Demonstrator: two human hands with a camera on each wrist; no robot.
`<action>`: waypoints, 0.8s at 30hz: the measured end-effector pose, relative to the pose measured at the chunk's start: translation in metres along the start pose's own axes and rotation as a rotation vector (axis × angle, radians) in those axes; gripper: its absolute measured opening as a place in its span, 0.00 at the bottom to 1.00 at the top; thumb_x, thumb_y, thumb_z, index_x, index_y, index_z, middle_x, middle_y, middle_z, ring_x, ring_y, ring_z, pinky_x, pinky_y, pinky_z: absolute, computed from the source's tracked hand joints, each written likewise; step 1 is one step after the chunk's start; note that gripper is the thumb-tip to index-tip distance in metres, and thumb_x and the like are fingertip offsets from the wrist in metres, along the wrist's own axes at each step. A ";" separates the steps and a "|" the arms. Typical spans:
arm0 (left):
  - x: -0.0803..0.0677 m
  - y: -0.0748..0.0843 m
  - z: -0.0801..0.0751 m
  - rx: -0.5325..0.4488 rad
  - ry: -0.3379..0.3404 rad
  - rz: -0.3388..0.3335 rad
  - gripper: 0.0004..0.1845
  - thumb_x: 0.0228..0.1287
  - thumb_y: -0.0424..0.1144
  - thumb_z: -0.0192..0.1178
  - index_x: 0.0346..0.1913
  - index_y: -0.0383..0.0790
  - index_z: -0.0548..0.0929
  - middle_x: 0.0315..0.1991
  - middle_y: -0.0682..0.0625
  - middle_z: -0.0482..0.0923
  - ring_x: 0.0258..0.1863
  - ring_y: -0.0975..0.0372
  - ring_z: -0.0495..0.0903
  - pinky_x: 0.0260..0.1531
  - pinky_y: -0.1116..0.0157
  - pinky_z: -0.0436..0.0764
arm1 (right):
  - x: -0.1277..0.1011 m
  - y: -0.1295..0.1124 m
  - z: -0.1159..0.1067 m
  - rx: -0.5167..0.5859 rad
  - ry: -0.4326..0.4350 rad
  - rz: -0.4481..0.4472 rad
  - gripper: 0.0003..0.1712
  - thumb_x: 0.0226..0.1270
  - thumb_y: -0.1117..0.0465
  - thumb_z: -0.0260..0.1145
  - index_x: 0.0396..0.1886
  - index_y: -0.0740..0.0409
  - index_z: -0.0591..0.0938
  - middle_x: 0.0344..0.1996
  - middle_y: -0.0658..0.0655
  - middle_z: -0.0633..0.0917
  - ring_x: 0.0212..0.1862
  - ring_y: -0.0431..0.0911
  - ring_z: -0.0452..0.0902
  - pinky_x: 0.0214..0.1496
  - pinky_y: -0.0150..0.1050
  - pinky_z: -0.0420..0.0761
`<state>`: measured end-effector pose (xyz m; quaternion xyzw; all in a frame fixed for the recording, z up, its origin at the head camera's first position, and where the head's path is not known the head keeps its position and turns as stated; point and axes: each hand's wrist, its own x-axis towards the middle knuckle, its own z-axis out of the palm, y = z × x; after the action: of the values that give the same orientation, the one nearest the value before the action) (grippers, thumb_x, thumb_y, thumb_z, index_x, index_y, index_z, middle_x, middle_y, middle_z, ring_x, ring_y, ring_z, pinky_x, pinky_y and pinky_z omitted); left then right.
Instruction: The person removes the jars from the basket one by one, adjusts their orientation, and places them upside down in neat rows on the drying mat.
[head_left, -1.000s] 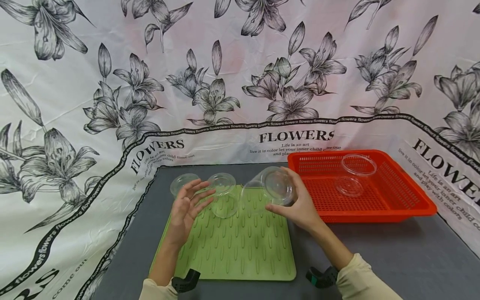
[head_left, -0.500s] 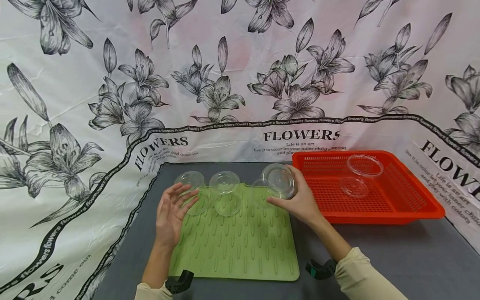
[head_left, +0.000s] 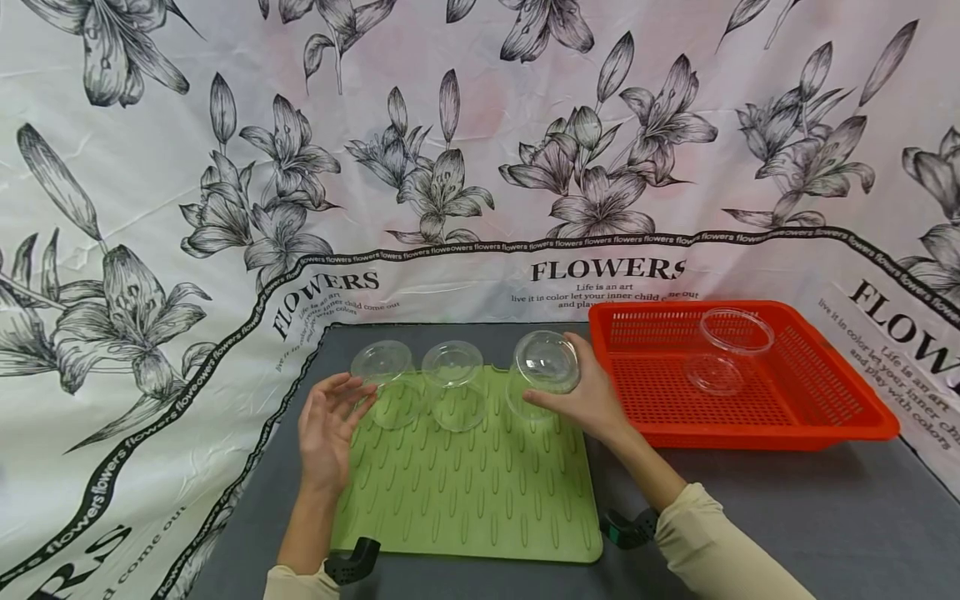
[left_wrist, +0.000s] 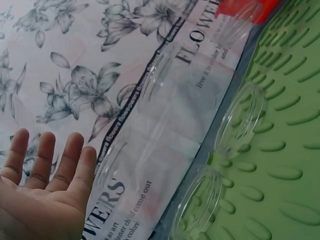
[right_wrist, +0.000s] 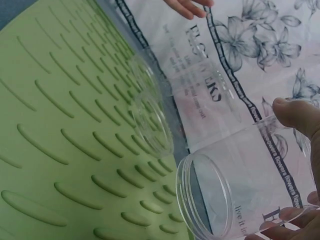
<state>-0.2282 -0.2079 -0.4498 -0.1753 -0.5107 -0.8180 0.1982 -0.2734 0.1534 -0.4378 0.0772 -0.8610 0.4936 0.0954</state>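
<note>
Head view: right hand (head_left: 592,400) at the far right corner of the green mat (head_left: 465,492), grip curled round a clear jar (head_left: 542,372) held upside down and tilted, mouth just above the mat — thumb and fingers on its wall. Left hand (head_left: 326,421) over the mat's left edge, fingers straight and spread, grip wide and holding nothing, close beside the left inverted jar (head_left: 382,383). Second inverted jar (head_left: 452,385) along the mat's far edge, between the other two. Red basket (head_left: 825,408) at the right side of the grey bench (head_left: 825,533), just beside the mat, with one more jar (head_left: 731,346) inside near its far wall. Floral cloth (head_left: 150,208) behind.
</note>
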 end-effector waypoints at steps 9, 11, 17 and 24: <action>0.000 -0.005 -0.012 0.103 0.263 0.024 0.15 0.82 0.41 0.48 0.49 0.32 0.78 0.42 0.46 0.84 0.46 0.57 0.86 0.58 0.62 0.84 | -0.001 0.000 0.008 0.002 -0.014 0.034 0.67 0.42 0.44 0.86 0.79 0.49 0.58 0.62 0.64 0.79 0.59 0.59 0.80 0.59 0.57 0.82; -0.002 -0.007 -0.015 0.130 0.322 0.029 0.13 0.81 0.40 0.50 0.46 0.33 0.79 0.41 0.48 0.84 0.46 0.59 0.86 0.59 0.64 0.84 | 0.000 0.001 0.011 0.004 -0.013 0.032 0.66 0.42 0.44 0.86 0.79 0.50 0.58 0.63 0.63 0.78 0.60 0.59 0.79 0.60 0.58 0.81; -0.007 -0.016 -0.020 0.291 0.462 -0.014 0.10 0.79 0.39 0.54 0.42 0.35 0.80 0.41 0.55 0.83 0.49 0.65 0.83 0.56 0.71 0.81 | 0.003 0.002 0.017 -0.011 -0.016 0.042 0.67 0.42 0.45 0.86 0.79 0.54 0.58 0.64 0.64 0.77 0.63 0.60 0.77 0.63 0.59 0.80; -0.015 -0.028 -0.030 0.604 0.453 -0.166 0.14 0.79 0.43 0.55 0.49 0.33 0.80 0.43 0.63 0.82 0.49 0.73 0.79 0.50 0.79 0.74 | 0.005 0.006 0.022 -0.054 -0.019 0.055 0.66 0.46 0.45 0.84 0.79 0.59 0.57 0.64 0.68 0.76 0.63 0.62 0.77 0.61 0.60 0.81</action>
<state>-0.2316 -0.2215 -0.4907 0.1178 -0.6844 -0.6621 0.2818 -0.2818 0.1368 -0.4521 0.0558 -0.8767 0.4718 0.0755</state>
